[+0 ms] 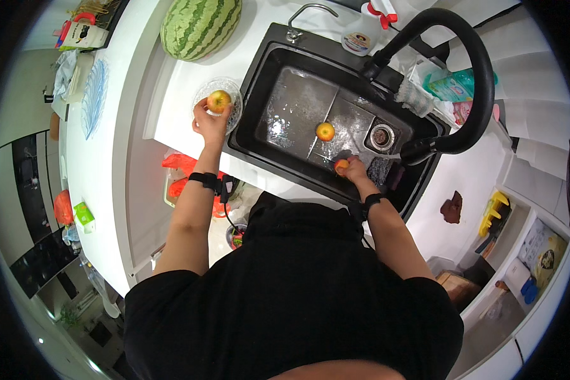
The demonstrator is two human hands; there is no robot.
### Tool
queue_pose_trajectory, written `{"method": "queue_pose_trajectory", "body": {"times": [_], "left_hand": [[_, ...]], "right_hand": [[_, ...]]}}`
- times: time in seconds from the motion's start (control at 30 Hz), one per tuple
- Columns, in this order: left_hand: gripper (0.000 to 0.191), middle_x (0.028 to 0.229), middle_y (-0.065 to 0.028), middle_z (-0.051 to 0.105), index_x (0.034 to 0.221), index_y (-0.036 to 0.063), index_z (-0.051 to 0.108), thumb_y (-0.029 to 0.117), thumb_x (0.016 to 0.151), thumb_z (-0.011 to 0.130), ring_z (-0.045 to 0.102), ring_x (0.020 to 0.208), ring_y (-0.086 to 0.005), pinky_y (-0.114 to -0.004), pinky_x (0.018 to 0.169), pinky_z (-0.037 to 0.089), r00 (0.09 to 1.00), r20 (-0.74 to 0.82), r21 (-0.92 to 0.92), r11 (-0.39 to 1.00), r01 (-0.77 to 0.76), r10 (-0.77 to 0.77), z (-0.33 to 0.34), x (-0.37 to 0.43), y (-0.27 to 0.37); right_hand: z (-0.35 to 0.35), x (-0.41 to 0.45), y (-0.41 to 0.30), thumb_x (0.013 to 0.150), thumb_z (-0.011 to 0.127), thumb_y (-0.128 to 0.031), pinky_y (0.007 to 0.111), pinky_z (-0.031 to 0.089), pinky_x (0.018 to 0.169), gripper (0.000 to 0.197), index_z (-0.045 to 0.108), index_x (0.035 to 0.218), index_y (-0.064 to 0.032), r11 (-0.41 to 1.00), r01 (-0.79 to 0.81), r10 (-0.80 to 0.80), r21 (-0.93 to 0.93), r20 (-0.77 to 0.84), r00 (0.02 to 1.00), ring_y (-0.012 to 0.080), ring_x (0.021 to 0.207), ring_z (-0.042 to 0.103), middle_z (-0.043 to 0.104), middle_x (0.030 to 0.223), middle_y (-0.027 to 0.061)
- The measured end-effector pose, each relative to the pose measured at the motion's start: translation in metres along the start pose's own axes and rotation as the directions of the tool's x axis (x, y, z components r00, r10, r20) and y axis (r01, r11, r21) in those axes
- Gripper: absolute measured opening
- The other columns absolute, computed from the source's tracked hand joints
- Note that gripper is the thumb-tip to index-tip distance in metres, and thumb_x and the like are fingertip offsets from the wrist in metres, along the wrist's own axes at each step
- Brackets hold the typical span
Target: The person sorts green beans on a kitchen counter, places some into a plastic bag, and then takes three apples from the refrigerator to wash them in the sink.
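Over a clear glass bowl point(234, 116) on the white counter, my left hand point(212, 122) grips a yellow-red apple point(218, 101). Down in the black sink point(289, 90), my right hand point(355, 170) has its fingers around a redder apple point(341, 166), close to the near wall. Another yellow apple point(325, 131) rests on the wet sink floor, apart from both hands. To its right is the drain basket point(382, 137). The black faucet point(479, 85) arches over the sink's right end, its spray head point(417, 151) near my right hand. Water appears to come from it.
A whole watermelon point(200, 28) stands on the counter behind the bowl. A spray bottle point(359, 34) and a small metal tap point(293, 33) line the sink's back edge. At right are a green bottle point(456, 85), a dark red scrap point(451, 207) and a yellow-handled holder point(491, 213).
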State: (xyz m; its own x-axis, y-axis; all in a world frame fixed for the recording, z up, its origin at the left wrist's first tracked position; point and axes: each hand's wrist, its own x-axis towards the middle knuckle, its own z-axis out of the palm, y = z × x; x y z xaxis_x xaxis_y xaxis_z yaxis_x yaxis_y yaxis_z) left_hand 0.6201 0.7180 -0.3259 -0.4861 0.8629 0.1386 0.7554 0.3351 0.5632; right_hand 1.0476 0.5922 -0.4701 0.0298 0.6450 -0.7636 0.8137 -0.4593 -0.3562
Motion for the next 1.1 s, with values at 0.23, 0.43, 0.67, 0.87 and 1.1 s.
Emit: {"method": "queue_pose_trajectory", "body": {"times": [0.23,0.43,0.67,0.87,1.1], "left_hand": [[0.094,0.132,-0.0167,0.048,0.138,0.0072,0.043,0.049,0.065,0.085,0.044,0.124,-0.0366,-0.052,0.107,0.026,0.959,-0.130,0.281,0.918,0.279,-0.251,0.006,-0.002,-0.007],[0.062,0.127,-0.0182,0.051,0.132,0.0028,0.048,0.014,0.078,0.076,0.053,0.112,-0.0337,-0.044,0.098,0.041,0.701,0.198,-0.337,0.719,-0.607,0.685,-0.012,-0.058,0.112],[0.086,0.127,-0.0165,0.057,0.145,0.0105,0.039,0.011,0.072,0.085,0.059,0.113,-0.0243,-0.034,0.095,0.050,0.437,0.609,-0.610,0.743,-0.275,0.662,0.071,-0.150,0.171],[0.075,0.120,-0.0158,0.061,0.133,0.0102,0.047,0.011,0.067,0.084,0.062,0.107,-0.0348,-0.039,0.092,0.051,0.477,0.640,-0.650,0.756,-0.082,0.602,0.095,-0.172,0.191],[0.072,0.120,-0.0169,0.061,0.130,0.0088,0.047,0.007,0.068,0.083,0.061,0.109,-0.0352,-0.039,0.093,0.050,0.454,0.611,-0.641,0.742,-0.196,0.648,0.099,-0.187,0.229]], "right_hand": [[-0.018,-0.007,0.015,0.066,0.087,-0.041,0.033,0.052,0.084,0.064,0.063,0.108,0.0022,0.884,0.159,-0.033,0.441,-0.279,0.960,0.0230,0.092,0.067,0.070,0.099,0.0130],[-0.048,-0.029,-0.029,0.068,0.087,-0.039,0.031,0.051,0.082,0.061,0.061,0.108,-0.0005,0.583,0.283,-0.086,0.762,-0.288,0.954,0.0192,0.090,0.064,0.067,0.101,0.0107],[-0.098,-0.084,-0.083,0.065,0.089,-0.028,0.036,0.055,0.078,0.057,0.058,0.106,-0.0033,0.715,0.681,-0.466,0.158,-0.618,0.633,0.0303,0.095,0.065,0.060,0.104,0.0132],[-0.126,-0.109,-0.066,0.068,0.087,-0.015,0.031,0.061,0.079,0.049,0.059,0.105,-0.0019,0.725,0.669,-0.453,0.161,-0.621,0.640,0.0231,0.094,0.066,0.061,0.106,0.0109],[-0.144,-0.104,-0.030,0.059,0.091,-0.032,0.046,0.049,0.078,0.055,0.059,0.096,-0.0054,0.794,0.606,-0.449,0.055,-0.619,0.644,0.0358,0.083,0.061,0.061,0.091,0.0132]]}}
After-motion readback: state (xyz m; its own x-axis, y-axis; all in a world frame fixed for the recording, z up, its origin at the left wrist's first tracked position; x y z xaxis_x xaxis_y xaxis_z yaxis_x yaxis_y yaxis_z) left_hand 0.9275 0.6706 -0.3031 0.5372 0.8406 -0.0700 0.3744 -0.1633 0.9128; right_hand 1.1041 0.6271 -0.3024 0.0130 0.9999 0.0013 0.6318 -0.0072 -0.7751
